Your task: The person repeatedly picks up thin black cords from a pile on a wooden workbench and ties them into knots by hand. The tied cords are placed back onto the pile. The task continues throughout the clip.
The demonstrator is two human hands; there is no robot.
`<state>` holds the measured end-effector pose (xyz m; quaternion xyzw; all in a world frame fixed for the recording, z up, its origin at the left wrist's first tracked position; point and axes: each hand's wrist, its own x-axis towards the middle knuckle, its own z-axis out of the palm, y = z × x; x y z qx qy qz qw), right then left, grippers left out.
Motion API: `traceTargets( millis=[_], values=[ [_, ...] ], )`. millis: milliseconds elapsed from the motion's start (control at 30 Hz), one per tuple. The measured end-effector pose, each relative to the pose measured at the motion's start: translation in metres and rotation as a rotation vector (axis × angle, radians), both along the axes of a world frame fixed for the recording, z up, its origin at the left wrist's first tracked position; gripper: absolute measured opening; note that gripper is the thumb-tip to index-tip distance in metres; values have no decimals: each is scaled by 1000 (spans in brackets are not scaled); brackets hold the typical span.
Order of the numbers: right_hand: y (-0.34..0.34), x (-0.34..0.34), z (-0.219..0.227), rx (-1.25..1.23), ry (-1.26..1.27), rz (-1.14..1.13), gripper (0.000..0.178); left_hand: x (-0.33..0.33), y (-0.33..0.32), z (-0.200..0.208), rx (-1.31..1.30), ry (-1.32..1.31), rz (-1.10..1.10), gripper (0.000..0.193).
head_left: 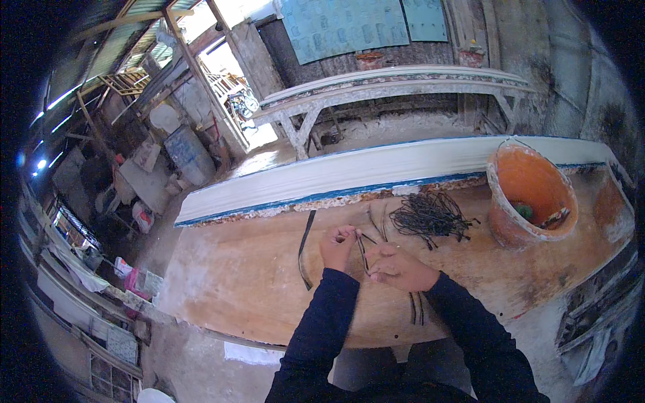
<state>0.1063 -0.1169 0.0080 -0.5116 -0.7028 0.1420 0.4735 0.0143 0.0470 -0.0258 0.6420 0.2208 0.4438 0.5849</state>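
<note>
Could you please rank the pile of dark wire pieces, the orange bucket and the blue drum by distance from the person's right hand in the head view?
1. Pile of dark wire pieces: just beyond the right hand, on the table.
2. Orange bucket: farther right, at the table's end.
3. Blue drum: far away at upper left, on the floor past the table.

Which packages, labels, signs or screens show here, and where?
No screens or clear labels.
Teal printed sheets: on the back wall above the far bench, rectangular, with rows of small dark marks too small to make out.
Pink bag-like package: on the floor at left, beside the workbench; details unclear.
Orange bucket: right end of the workbench, round, plaster-stained, no label visible.
</note>
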Motion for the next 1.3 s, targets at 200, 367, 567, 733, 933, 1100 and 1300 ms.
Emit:
traceTargets(
  millis=[200, 367, 567, 733, 933, 1100, 1300],
  values=[
    [4, 8, 2, -66, 25, 125, 13, -1, 0, -7, 31, 87, -8, 3],
    [0, 9, 11, -93, -18, 147, 12, -3, -7, 1, 95, 99, -62, 4],
    [-10, 7, 26, -127, 66, 1, 11, -2, -6, -4, -65, 45, -254, 4],
    [-10, 7, 31, -143, 242, -235, 9, -3, -8, -1, -93, 59, -312, 6],
    [-4, 13, 22, 125, 185, -649, 11, -3, -12, -7, -20, 125, -574, 11],
    [-4, 31, 10, 155, 30, -875, 11, -4, -34, 5, 2, 198, -886, 11],
    [0, 34, 7, 183, 40, -988, 14, -8, -51, 21, -17, 145, -961, 9]
  ],
)
